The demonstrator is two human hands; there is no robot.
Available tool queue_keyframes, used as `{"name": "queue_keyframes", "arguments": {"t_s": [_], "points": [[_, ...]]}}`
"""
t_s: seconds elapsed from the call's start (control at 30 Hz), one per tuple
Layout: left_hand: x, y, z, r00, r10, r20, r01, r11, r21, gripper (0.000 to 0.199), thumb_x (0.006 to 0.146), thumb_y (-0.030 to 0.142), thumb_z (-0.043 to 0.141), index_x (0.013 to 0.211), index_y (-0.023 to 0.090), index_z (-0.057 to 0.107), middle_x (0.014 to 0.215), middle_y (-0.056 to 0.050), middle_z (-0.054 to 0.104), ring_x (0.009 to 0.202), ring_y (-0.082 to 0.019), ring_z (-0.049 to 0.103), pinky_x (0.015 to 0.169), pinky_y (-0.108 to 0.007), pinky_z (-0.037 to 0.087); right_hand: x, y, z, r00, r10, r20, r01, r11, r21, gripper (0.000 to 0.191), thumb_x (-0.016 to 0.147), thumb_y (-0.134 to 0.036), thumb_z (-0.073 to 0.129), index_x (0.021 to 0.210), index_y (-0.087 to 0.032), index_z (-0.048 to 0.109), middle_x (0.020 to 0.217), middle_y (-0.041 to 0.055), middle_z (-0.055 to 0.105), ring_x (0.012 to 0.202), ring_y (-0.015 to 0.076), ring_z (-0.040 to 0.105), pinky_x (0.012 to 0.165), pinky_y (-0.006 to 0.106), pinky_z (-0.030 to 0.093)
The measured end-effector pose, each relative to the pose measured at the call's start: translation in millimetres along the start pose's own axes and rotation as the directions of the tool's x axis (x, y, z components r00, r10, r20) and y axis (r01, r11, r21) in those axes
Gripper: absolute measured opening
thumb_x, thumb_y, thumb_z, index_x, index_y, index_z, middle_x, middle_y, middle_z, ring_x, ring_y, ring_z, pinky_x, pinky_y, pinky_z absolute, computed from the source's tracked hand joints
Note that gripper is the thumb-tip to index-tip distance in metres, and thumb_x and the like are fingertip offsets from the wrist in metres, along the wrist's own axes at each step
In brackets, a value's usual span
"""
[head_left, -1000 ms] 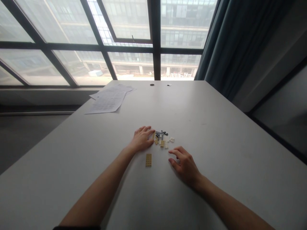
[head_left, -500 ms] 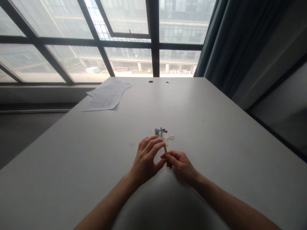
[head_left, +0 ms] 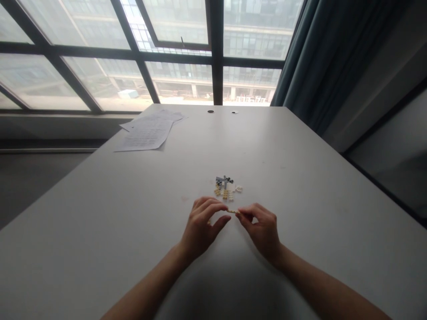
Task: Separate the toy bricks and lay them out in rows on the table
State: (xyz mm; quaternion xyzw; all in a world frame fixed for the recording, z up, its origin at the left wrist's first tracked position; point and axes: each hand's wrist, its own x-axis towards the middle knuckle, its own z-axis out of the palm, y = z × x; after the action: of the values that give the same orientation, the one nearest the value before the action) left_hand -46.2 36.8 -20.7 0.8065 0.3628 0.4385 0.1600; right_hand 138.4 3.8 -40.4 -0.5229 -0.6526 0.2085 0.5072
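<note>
A thin yellowish toy brick strip [head_left: 232, 211] with studs lies level between my two hands, just above the table. My right hand [head_left: 263, 226] pinches its right end between thumb and fingers. My left hand [head_left: 202, 224] has its thumb and fingers apart. Its index fingertip is at the strip's left end; whether it touches is hard to tell. A small yellowish piece [head_left: 209, 222] shows partly behind the left hand. Just beyond my hands is a small pile of bricks: grey and dark ones [head_left: 224, 179], tan ones [head_left: 225, 194] and white ones [head_left: 239, 189].
The white table [head_left: 300, 186] reaches to the window [head_left: 180, 80]. Printed sheets of paper [head_left: 147, 133] lie at its far left. Two round holes, one a dark hole [head_left: 210, 111], are near the far edge. A dark blue curtain [head_left: 296, 84] hangs at the right.
The strip has turned from pointing away from me to lying sideways. My right hand has moved right and slightly up. My left hand has shifted down a little, uncovering tan bricks in the pile.
</note>
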Motion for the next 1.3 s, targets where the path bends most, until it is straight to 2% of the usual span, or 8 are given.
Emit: {"name": "queue_keyframes", "arguments": {"t_s": [0.13, 0.27, 0.37, 0.57, 0.83, 0.97, 1.13, 1.3], "points": [[1, 1, 2.3, 0.953, -0.295, 0.063, 0.300, 0.910, -0.285, 0.016, 0.081, 0.034, 0.065, 0.080, 0.019, 0.067, 0.078, -0.004, 0.070, 0.077, -0.018, 0.064, 0.073, -0.033, 0.052, -7, 0, -5, 0.938, -0.346, 0.037, 0.347, 0.923, -0.165, 0.015, 0.085, -0.015, 0.060, 0.095, -0.022, 0.068, 0.080, 0.0054, 0.069, 0.073, 0.0177, 0.062, 0.070, 0.030, 0.051], [1, 1, 4.6, 0.839, -0.519, 0.167, 0.520, 0.670, -0.530, 0.021, 0.072, 0.036, 0.072, 0.080, 0.017, 0.069, 0.074, -0.003, 0.071, 0.068, -0.017, 0.065, 0.066, -0.029, 0.054, -7, 0, -4, 0.894, -0.431, 0.126, 0.447, 0.879, -0.166, 0.019, 0.086, -0.015, 0.059, 0.103, -0.022, 0.064, 0.083, 0.0048, 0.070, 0.074, 0.0167, 0.062, 0.070, 0.029, 0.051], [2, 0, 5.4, 0.800, -0.567, 0.198, 0.562, 0.591, -0.578, 0.022, 0.068, 0.033, 0.076, 0.078, 0.016, 0.067, 0.070, -0.001, 0.069, 0.064, -0.015, 0.064, 0.063, -0.026, 0.052, -4, 1, -1, 0.885, -0.443, 0.143, 0.461, 0.878, -0.127, 0.018, 0.085, -0.019, 0.063, 0.103, -0.022, 0.064, 0.084, 0.0042, 0.069, 0.076, 0.0167, 0.061, 0.071, 0.029, 0.051], [2, -3, 2.5, 0.833, -0.498, 0.242, 0.540, 0.633, -0.555, 0.022, 0.071, 0.029, 0.074, 0.075, 0.015, 0.058, 0.067, 0.001, 0.062, 0.063, -0.011, 0.060, 0.060, -0.021, 0.048, 0, 7, 0, 0.898, -0.327, 0.293, 0.321, 0.944, 0.071, 0.051, 0.080, -0.026, 0.069, 0.128, -0.021, 0.051, 0.100, 0.0073, 0.065, 0.076, 0.0156, 0.062, 0.073, 0.029, 0.054], [2, -9, 0.8, 0.834, -0.429, 0.346, 0.550, 0.692, -0.468, 0.024, 0.073, 0.031, 0.072, 0.073, 0.015, 0.055, 0.064, 0.002, 0.060, 0.062, -0.011, 0.058, 0.058, -0.021, 0.046, 10, 9, -8, 0.821, -0.320, 0.473, 0.329, 0.942, 0.066, 0.055, 0.079, -0.025, 0.071, 0.129, -0.024, 0.049, 0.110, 0.0073, 0.065, 0.098, 0.0200, 0.061, 0.085, 0.032, 0.051], [4, -14, -7.6, 0.838, -0.415, 0.355, 0.534, 0.759, -0.373, 0.023, 0.076, 0.034, 0.069, 0.084, 0.016, 0.058, 0.070, 0.000, 0.065, 0.067, -0.015, 0.063, 0.063, -0.025, 0.050, 14, 10, -10, 0.833, -0.328, 0.445, 0.384, 0.923, -0.039, 0.046, 0.078, -0.034, 0.072, 0.120, -0.022, 0.056, 0.101, 0.0073, 0.067, 0.092, 0.0216, 0.062, 0.082, 0.034, 0.050], [-1, -39, -38.0, 0.947, -0.246, 0.205, 0.232, 0.969, 0.089, 0.031, 0.076, 0.038, 0.069, 0.101, 0.021, 0.062, 0.104, -0.006, 0.066, 0.100, -0.023, 0.059, 0.091, -0.039, 0.047, 15, 11, -9, 0.878, -0.134, 0.461, 0.275, 0.927, -0.254, 0.045, 0.071, -0.036, 0.078, 0.109, -0.019, 0.061, 0.095, 0.0073, 0.065, 0.088, 0.0227, 0.060, 0.080, 0.035, 0.049], [-19, -66, -45.2, 0.925, -0.143, 0.353, 0.042, 0.959, 0.281, 0.058, 0.071, 0.051, 0.070, 0.120, 0.022, 0.057, 0.124, -0.010, 0.057, 0.121, -0.030, 0.045, 0.103, -0.048, 0.035, 21, 5, 14, 0.852, 0.020, 0.523, 0.188, 0.920, -0.343, 0.046, 0.071, -0.037, 0.077, 0.110, -0.019, 0.062, 0.097, 0.0061, 0.063, 0.090, 0.0216, 0.058, 0.083, 0.033, 0.047]]}}
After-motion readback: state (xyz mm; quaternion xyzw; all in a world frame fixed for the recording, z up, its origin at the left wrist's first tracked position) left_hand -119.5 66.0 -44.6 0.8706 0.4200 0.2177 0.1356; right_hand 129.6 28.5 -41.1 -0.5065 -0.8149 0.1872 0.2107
